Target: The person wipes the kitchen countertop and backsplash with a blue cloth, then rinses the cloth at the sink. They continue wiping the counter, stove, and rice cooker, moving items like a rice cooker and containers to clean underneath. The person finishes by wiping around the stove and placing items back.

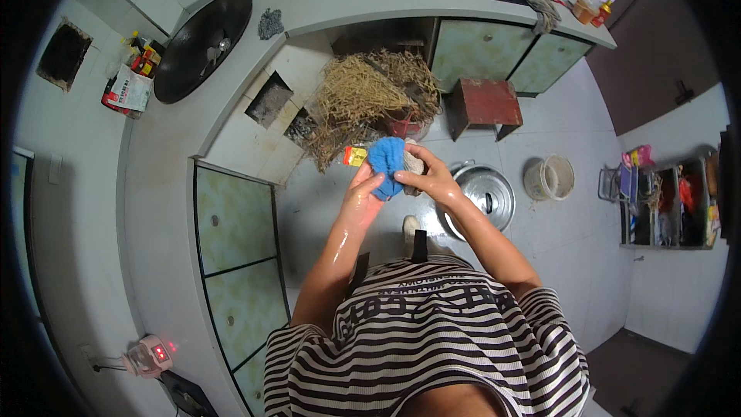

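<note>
A crumpled blue cloth (386, 161) is held between both hands in front of my body. My left hand (360, 191) grips its left side, with the thumb lying on its lower part. From the right, my right hand (435, 178) presses its thumb against the blue cloth. Its fingers curl around a beige knitted cloth (413, 163), bunched behind the blue one; its full shape is hidden. Both forearms look wet and shiny. Below and to the right of my hands, a large lidded metal pot (499, 196) stands on the floor.
Dry straw (365, 90) is heaped by the tiled stove (231, 121). A black wok (202, 46) sits in the counter. Beyond the pot are a plastic bucket (558, 176) and a red stool (489, 101). A rack (666, 205) stands at right; a pink appliance (147, 355) is lower left.
</note>
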`<state>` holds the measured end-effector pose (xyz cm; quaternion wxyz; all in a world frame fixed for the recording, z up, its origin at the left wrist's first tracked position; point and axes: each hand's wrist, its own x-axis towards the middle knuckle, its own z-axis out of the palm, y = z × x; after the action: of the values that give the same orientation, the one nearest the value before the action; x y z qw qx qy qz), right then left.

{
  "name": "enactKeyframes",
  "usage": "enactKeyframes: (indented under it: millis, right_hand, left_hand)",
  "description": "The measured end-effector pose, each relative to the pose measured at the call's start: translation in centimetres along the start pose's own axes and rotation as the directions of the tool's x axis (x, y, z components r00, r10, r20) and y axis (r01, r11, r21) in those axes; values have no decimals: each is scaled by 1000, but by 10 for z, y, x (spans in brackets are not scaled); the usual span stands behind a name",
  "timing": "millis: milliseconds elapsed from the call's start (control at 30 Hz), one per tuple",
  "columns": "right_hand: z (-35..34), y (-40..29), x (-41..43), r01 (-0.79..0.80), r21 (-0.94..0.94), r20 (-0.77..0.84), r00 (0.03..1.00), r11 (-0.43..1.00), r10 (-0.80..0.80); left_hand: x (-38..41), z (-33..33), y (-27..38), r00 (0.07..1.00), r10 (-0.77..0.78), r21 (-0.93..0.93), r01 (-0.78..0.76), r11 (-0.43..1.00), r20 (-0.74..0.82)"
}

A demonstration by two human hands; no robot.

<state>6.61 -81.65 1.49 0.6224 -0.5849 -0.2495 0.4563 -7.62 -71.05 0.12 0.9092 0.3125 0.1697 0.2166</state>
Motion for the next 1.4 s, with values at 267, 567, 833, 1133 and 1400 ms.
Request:
enactKeyframes:
  millis: [267,567,833,1133,1400]
  right_hand:
    - [-12,-10,129,-134,258,65,990,957,122]
    - [28,-65,235,-61,374,15,998,926,60]
    - [25,-123,292,62,250,-7,998,966,-62]
    - [15,-156,389,12,35,130,991,999,-16]
    - [15,-209,454,256,-29,124,960,966,-250]
  left_hand:
    - [59,-34,97,909,80,336,69,939,-409]
    - [160,-81,214,992,-121,605,122,787,-41]
    - [243,-106,260,879,188,857,-472,207,439]
    - [334,-75,321,774,263,800,-465,-379,575]
    - [432,-67,321,562,790,969,-123,-212,244]
